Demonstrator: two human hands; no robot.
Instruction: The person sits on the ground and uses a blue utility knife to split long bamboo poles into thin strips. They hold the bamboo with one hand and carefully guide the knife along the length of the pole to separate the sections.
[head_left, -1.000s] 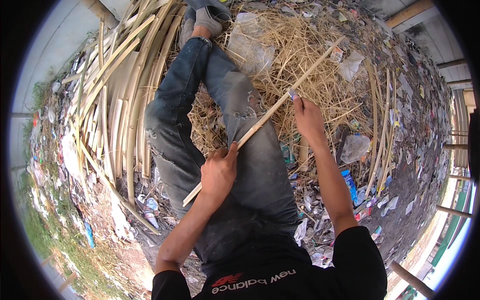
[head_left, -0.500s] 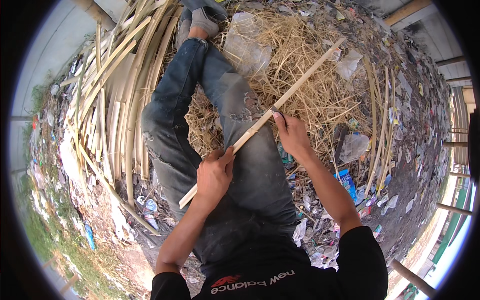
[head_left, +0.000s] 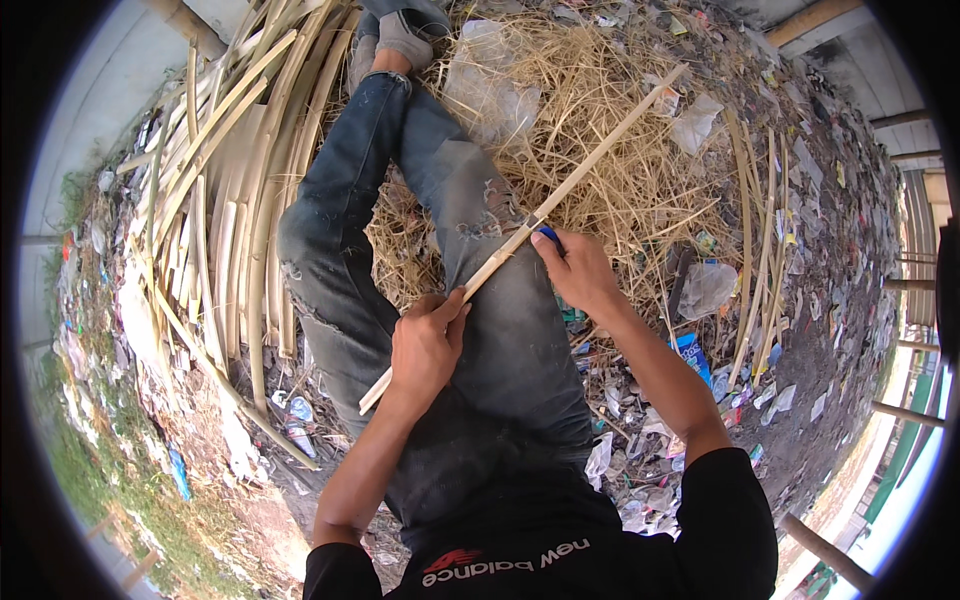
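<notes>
A long pale bamboo strip [head_left: 606,147] lies slantwise across my thighs, its far end over the straw and its near end by my left wrist. My left hand [head_left: 428,350] is closed around the strip's lower part. Farther up, my right hand [head_left: 578,268] is closed on a small knife, whose blue handle [head_left: 547,236] shows at the thumb. Its short grey blade rests against the strip, just above a joint in the bamboo. My right fingers are mostly hidden under the hand.
A big pile of split bamboo strips [head_left: 232,230] lies to the left of my legs. Thin shavings [head_left: 610,190] heap up ahead and to the right. A few more strips [head_left: 762,250] lie at the right, on ground strewn with plastic litter [head_left: 706,292].
My right hand has slid slightly back along the strip toward me and turned, so the knife's blue handle now shows. My left hand keeps nearly the same place.
</notes>
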